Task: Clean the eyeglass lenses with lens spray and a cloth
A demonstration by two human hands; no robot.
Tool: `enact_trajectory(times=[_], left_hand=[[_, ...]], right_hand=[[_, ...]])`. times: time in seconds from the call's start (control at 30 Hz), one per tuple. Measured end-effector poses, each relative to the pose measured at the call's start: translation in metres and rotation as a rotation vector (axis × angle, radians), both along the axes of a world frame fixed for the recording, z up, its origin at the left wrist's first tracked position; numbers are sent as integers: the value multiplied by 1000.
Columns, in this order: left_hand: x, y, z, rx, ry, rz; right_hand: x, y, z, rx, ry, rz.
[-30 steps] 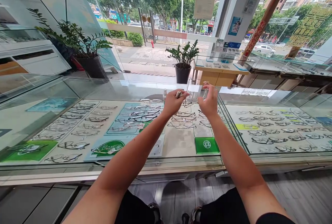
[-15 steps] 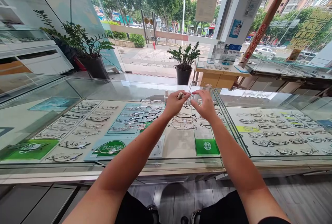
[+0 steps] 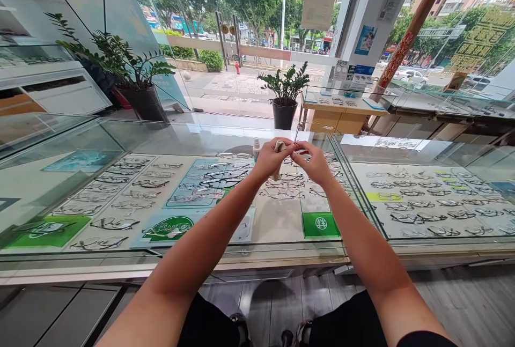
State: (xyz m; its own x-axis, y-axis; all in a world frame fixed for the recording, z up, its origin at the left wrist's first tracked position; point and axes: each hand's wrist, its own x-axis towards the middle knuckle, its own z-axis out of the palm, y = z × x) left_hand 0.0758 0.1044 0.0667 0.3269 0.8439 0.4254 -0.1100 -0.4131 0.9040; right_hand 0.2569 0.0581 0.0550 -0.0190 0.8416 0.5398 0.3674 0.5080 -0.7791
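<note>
Both my arms reach out over a glass display counter [image 3: 169, 135] with rows of eyeglass frames laid out under the top. My left hand [image 3: 266, 161] pinches a small beige cloth [image 3: 278, 148]. My right hand [image 3: 316, 164] holds a thin-rimmed pair of glasses [image 3: 298, 133], of which only a fine temple sticking up is clear. The two hands touch at the fingertips above the counter's far middle. A small white spray bottle [image 3: 256, 147] stands on the glass just left of my left hand.
A second glass counter [image 3: 442, 164] of frames adjoins on the right. Two potted plants stand beyond: a large one [image 3: 140, 101] at the far left and a smaller one [image 3: 284, 113] behind the hands. A green sign [image 3: 321, 224] lies inside the case. My knees show below the counter's edge.
My right hand has moved left and closed in on my left hand; the two were apart a second ago. The cloth has come against the glasses.
</note>
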Motion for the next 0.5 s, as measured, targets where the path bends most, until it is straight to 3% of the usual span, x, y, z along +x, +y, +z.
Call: enact_trajectory(times=[0.2, 0.33, 0.4, 0.5], left_hand=[[-9, 2, 16, -200, 33, 60], [-18, 11, 17, -308, 267, 93], [-22, 14, 12, -296, 404, 48], [-28, 16, 6, -270, 495, -162]], right_hand=[[10, 6, -1, 41, 23, -102], [13, 7, 0, 51, 3, -143], [12, 7, -1, 57, -7, -152], [12, 7, -2, 62, -11, -175]])
